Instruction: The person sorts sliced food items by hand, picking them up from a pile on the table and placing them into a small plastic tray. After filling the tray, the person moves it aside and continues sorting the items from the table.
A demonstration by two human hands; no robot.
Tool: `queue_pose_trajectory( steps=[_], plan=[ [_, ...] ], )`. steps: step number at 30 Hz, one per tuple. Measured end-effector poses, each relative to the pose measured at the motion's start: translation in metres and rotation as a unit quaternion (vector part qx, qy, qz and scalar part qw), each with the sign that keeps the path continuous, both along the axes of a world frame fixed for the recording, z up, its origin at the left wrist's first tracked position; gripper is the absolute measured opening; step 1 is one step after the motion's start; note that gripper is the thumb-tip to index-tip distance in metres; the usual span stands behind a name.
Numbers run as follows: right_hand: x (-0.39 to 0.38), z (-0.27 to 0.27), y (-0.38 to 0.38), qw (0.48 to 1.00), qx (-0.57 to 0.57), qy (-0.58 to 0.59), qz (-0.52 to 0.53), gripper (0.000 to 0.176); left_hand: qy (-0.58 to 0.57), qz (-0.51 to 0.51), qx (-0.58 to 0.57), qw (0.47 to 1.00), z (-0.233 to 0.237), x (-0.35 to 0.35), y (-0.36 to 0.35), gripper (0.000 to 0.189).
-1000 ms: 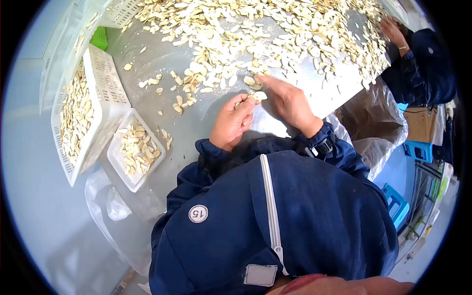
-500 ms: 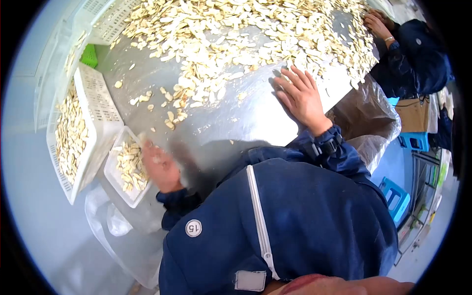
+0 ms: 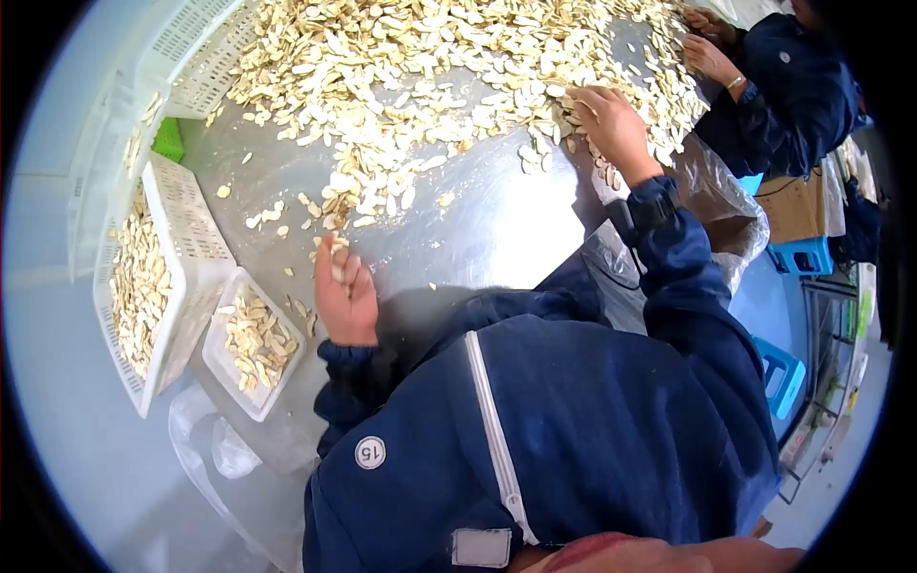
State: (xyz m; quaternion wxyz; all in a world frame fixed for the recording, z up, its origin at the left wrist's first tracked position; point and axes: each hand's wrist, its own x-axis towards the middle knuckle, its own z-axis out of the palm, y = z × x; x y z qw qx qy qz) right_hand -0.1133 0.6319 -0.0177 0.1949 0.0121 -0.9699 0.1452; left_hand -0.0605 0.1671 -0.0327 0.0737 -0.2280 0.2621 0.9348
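My left hand (image 3: 346, 294) hovers over the near left part of the metal table, fingers curled and index finger stretched toward a few pale, flat dried slices. Something pale shows between its fingers, too small to make out. At the near edge of a large spread of cream-coloured slices (image 3: 401, 86), my right hand (image 3: 613, 126) lies palm down, fingers bent over the slices and partly hidden. Left of my left hand stands a small white tray (image 3: 287, 380) with slices in it.
A larger white slotted basket (image 3: 196, 215) full of slices stands at the left, near a green container (image 3: 169, 139). A clear plastic-lined bag (image 3: 750, 224) hangs by the table's right edge. At the upper right, a co-worker's hands (image 3: 709, 57) are at the slices.
My left hand has moved from the small tray rightward and up toward the loose slices. My right hand has moved from the bare metal up and right onto the spread, its fingers now bent.
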Motion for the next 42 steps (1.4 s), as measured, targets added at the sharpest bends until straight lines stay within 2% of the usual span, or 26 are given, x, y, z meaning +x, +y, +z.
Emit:
queue_pose_trajectory(
  steps=[3, 5, 7, 8, 10, 11, 13, 14, 15, 17, 18, 21, 22, 23, 25, 29, 31, 32, 35, 36, 37, 38, 39, 40, 42],
  plan=[
    [-0.025, -0.023, -0.01, 0.995, 0.066, 0.073, 0.025, 0.03, 0.012, 0.018, -0.048, 0.999, -0.007, -0.038, 0.01, 0.019],
    [-0.022, -0.024, -0.016, 0.995, 0.006, -0.02, 0.095, 0.033, 0.02, 0.024, -0.042, 0.999, -0.025, -0.06, 0.005, 0.021],
    [-0.009, -0.012, -0.022, 0.986, -0.033, -0.044, 0.155, 0.028, 0.012, 0.017, 0.001, 1.0, -0.03, -0.074, 0.006, 0.017],
    [-0.003, -0.012, -0.019, 0.99, -0.057, -0.052, 0.12, 0.027, 0.005, 0.006, 0.02, 1.0, -0.035, -0.077, 0.01, 0.011],
    [0.008, -0.011, -0.006, 0.991, -0.101, -0.07, 0.051, 0.025, 0.012, -0.08, 0.034, 0.996, -0.037, -0.081, 0.03, 0.016],
    [0.011, -0.004, 0.005, 0.995, -0.068, -0.047, 0.047, 0.026, 0.016, -0.122, 0.042, 0.991, -0.039, -0.081, 0.04, 0.019],
    [0.007, -0.01, 0.027, 1.0, 0.03, -0.005, -0.006, 0.03, 0.097, -0.235, -0.067, 0.965, -0.038, -0.082, 0.066, 0.035],
    [0.012, -0.009, 0.029, 0.995, 0.091, 0.046, -0.022, 0.032, 0.097, -0.26, -0.069, 0.958, -0.034, -0.079, 0.077, 0.041],
    [0.009, -0.003, 0.025, 0.997, 0.062, 0.044, -0.006, 0.032, 0.097, -0.286, -0.072, 0.951, -0.027, -0.075, 0.088, 0.048],
    [0.0, 0.004, 0.012, 0.999, 0.002, 0.04, 0.028, 0.032, 0.015, -0.276, 0.023, 0.961, 0.004, -0.061, 0.102, 0.058],
    [-0.004, 0.008, 0.0, 0.999, -0.033, 0.012, 0.038, 0.028, 0.026, -0.273, 0.021, 0.961, 0.004, -0.058, 0.101, 0.051],
    [-0.037, 0.008, -0.028, 0.996, 0.015, 0.003, 0.088, 0.025, 0.001, -0.256, 0.021, 0.966, 0.007, -0.045, 0.088, 0.043],
    [-0.054, 0.002, -0.034, 0.993, 0.031, 0.02, 0.108, 0.024, -0.006, -0.246, 0.005, 0.969, 0.012, -0.04, 0.084, 0.034],
    [-0.069, -0.003, -0.041, 0.995, 0.025, -0.004, 0.092, 0.026, -0.01, -0.242, -0.002, 0.97, 0.012, -0.034, 0.078, 0.032],
    [-0.094, -0.022, -0.051, 0.995, 0.075, 0.041, 0.054, 0.027, -0.011, -0.235, -0.014, 0.972, 0.01, -0.026, 0.065, 0.028],
    [-0.099, -0.017, -0.054, 0.99, 0.122, -0.033, 0.064, 0.027, -0.031, -0.206, -0.019, 0.978, 0.005, -0.01, 0.043, 0.024],
    [-0.089, -0.011, -0.047, 0.992, 0.105, -0.029, 0.064, 0.026, -0.037, -0.207, -0.004, 0.978, 0.001, -0.005, 0.039, 0.025],
    [-0.082, -0.008, -0.045, 0.993, 0.108, -0.038, 0.033, 0.024, -0.046, -0.211, 0.001, 0.976, 0.001, -0.004, 0.041, 0.025],
    [-0.062, 0.001, -0.056, 0.997, -0.035, -0.072, 0.003, 0.025, -0.027, -0.25, 0.05, 0.967, -0.009, -0.007, 0.048, 0.029],
    [-0.051, 0.021, -0.075, 0.986, -0.096, -0.136, 0.022, 0.025, -0.014, -0.266, 0.072, 0.961, -0.013, -0.008, 0.051, 0.031],
    [-0.042, 0.025, -0.087, 0.964, -0.192, -0.14, 0.118, 0.027, -0.019, -0.262, 0.073, 0.962, -0.009, -0.009, 0.058, 0.034],
    [-0.036, 0.028, -0.104, 0.909, -0.292, -0.239, 0.176, 0.029, -0.024, -0.257, 0.075, 0.963, -0.002, -0.01, 0.068, 0.037],
    [-0.03, 0.027, -0.121, 0.876, -0.335, -0.241, 0.25, 0.03, -0.028, -0.253, 0.076, 0.964, 0.002, -0.012, 0.073, 0.04],
    [-0.023, 0.037, -0.139, 0.883, -0.312, -0.238, 0.258, 0.03, -0.004, -0.262, 0.135, 0.956, -0.007, -0.014, 0.073, 0.045],
    [-0.032, 0.023, -0.157, 0.942, -0.163, -0.09, 0.277, 0.029, -0.015, -0.259, 0.136, 0.956, -0.02, -0.013, 0.075, 0.043]
  ],
)
